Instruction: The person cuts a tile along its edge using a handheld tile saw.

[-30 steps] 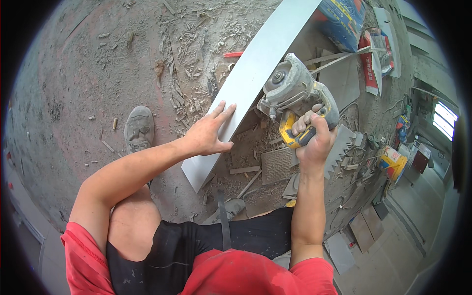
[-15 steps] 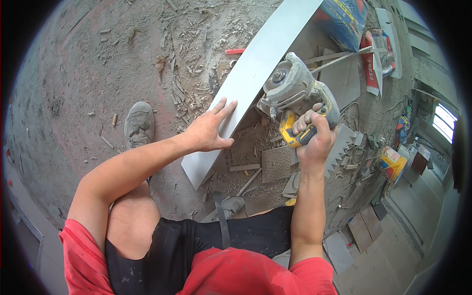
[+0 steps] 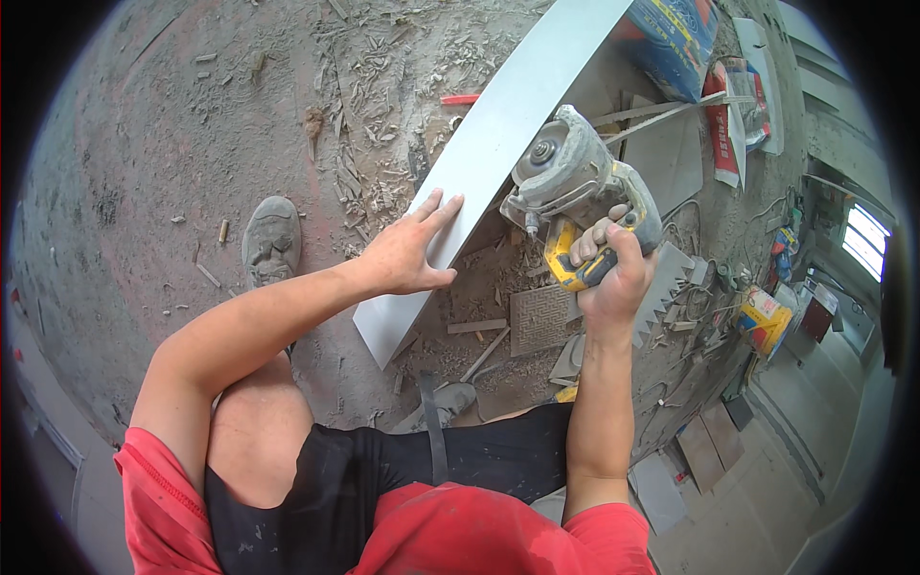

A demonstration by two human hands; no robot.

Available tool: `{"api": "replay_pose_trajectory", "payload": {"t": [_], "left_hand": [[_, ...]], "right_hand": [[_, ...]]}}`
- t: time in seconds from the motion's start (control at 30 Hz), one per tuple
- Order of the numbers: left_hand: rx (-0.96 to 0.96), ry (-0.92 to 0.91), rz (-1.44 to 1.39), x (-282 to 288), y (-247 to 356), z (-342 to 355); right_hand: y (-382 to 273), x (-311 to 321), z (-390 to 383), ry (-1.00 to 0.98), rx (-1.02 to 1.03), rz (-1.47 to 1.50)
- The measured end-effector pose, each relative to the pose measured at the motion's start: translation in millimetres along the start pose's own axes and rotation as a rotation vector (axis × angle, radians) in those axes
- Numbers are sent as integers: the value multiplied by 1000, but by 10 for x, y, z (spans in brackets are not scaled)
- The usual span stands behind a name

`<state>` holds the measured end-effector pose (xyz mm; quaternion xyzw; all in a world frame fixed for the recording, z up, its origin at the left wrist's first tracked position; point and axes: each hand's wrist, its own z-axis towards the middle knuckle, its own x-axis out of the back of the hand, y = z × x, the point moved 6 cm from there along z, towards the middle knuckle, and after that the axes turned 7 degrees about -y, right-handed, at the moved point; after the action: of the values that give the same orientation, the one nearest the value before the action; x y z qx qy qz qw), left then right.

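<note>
A long white strip of tile (image 3: 508,115) slants from the top of the view down to a pointed end near my legs. On its lower part rests my left hand (image 3: 410,251), fingers spread over the surface and thumb at the right edge. My right hand (image 3: 615,257) is wrapped round the yellow and black handle of a dusty circular saw (image 3: 575,182). The saw's round blade guard and hub sit against the strip's right edge, and the blade's cutting rim is hidden from me.
Chips and offcuts litter the dusty floor (image 3: 172,125). A red stick (image 3: 460,100) lies left of the strip. To the right are a blue sack (image 3: 668,48), a red and white bag (image 3: 728,115), a notched sheet (image 3: 663,287), a patterned tile piece (image 3: 539,319) and a yellow bucket (image 3: 765,316).
The saw has shifted very slightly down the view along the strip's right edge. My left hand stays in the same place on the strip.
</note>
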<state>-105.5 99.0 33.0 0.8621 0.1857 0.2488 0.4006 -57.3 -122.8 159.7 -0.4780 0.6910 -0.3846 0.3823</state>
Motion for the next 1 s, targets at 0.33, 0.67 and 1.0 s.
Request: {"api": "replay_pose_trajectory", "payload": {"t": [0.33,0.67,1.0], "left_hand": [[-1,-3,-3,3,0,2],[-2,6,9,-9,-10,6],[-7,8,-12,-5,-22,-9]], "right_hand": [[7,18,-40,1,-10,18],[62,31,-49,3,-29,45],[86,-8,-83,-8,-25,13]]}}
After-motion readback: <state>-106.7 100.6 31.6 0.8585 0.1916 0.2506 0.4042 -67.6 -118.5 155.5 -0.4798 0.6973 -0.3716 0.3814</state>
